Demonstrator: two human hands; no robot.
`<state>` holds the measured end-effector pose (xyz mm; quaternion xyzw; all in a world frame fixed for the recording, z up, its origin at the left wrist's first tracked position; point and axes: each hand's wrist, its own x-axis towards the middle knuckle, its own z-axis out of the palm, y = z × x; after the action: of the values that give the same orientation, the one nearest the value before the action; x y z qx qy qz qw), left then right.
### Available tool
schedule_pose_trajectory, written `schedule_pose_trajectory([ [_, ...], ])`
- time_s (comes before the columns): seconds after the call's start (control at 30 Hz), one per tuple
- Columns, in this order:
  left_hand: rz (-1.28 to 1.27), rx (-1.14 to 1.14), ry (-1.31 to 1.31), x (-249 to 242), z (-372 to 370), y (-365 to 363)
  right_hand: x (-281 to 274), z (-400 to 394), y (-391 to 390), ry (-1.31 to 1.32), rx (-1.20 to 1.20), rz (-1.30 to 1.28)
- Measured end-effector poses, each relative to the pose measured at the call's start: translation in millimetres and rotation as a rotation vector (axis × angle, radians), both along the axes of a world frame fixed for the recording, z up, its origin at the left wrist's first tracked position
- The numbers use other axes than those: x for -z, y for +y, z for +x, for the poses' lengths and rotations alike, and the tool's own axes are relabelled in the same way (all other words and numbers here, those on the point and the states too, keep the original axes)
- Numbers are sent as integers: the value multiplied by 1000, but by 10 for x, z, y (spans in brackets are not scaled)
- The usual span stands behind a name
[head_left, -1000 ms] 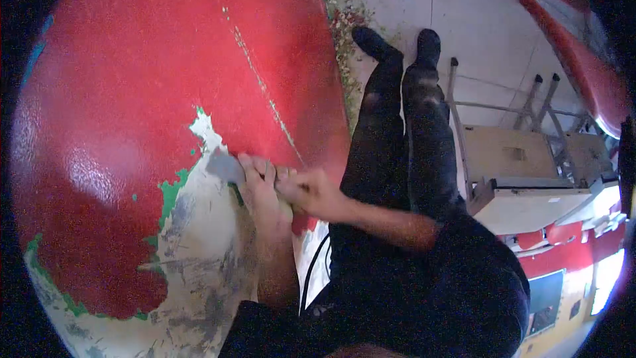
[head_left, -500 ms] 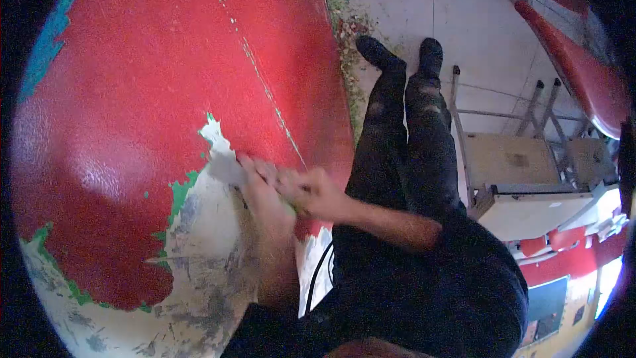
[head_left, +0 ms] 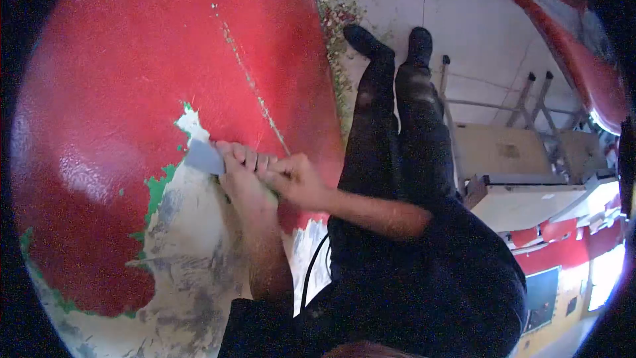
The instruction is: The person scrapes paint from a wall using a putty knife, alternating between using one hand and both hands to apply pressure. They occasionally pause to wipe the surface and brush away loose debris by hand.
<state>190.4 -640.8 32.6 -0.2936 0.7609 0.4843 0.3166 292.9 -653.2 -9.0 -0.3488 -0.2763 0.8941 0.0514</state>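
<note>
A scraper with a flat grey blade (head_left: pixel 205 158) lies against the wall at the edge between red paint (head_left: pixel 132 73) and a bare whitish patch (head_left: pixel 192 225). My left hand (head_left: pixel 244 176) is closed around its handle just behind the blade. Farther back, my right hand (head_left: pixel 295 178) is closed too, gripping the handle's rear end; a little green shows beneath the hands. The handle is mostly hidden by fingers. Ragged green paint (head_left: pixel 158 189) borders the bare patch, and a narrow white tip (head_left: pixel 191 122) runs up beyond the blade.
Paint flakes (head_left: pixel 339 20) litter the floor along the wall's base. My legs (head_left: pixel 371 126) stretch beside the wall. To the right are overturned desks with metal legs (head_left: pixel 510 152) and a red curved object (head_left: pixel 570 53). A chipped line (head_left: pixel 242 66) crosses the red paint.
The view has shifted slightly, so the wall and hands appear farther left. The blade sits a little nearer the narrow white tip. Both hands keep their grip on the scraper.
</note>
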Motion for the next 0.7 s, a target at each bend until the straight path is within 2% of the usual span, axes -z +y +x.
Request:
schedule_pose_trajectory([
  [0.03, 16, 40, 9, -54, 44, 2, -22, 37, 45, 94, 86, 46],
  [0.13, -95, 95, 26, -119, 119, 88, -96, -3, 40, 79, 102, -124],
  [0.17, -53, 78, -14, -74, -4, 84, -104, -44, 162, 32, 11, -137],
  [0.27, 36, 106, 10, 0, -90, 170, -17, -166, 53, 52, 157, -74],
  [0.3, 81, 92, -63, -63, -52, 70, -21, -88, 2, 65, 131, -73],
  [0.4, 19, 127, -44, -62, 66, -173, -74, 18, -31, 61, 92, -64],
  [0.5, 38, 174, 67, 26, -163, 240, -137, -145, 115, -7, 103, -29],
  [0.57, 27, 105, -10, -15, -71, 56, -49, -155, 90, 30, 114, 49],
  [0.63, 22, 45, -99, -24, 101, -191, -115, 29, -41, -8, 95, 17],
  [0.67, 22, 60, -77, 27, 75, -241, -168, 113, -105, -34, 79, -10],
  [0.7, 18, 77, -62, 66, 41, -158, -157, 69, -37, -81, 16, 78],
])
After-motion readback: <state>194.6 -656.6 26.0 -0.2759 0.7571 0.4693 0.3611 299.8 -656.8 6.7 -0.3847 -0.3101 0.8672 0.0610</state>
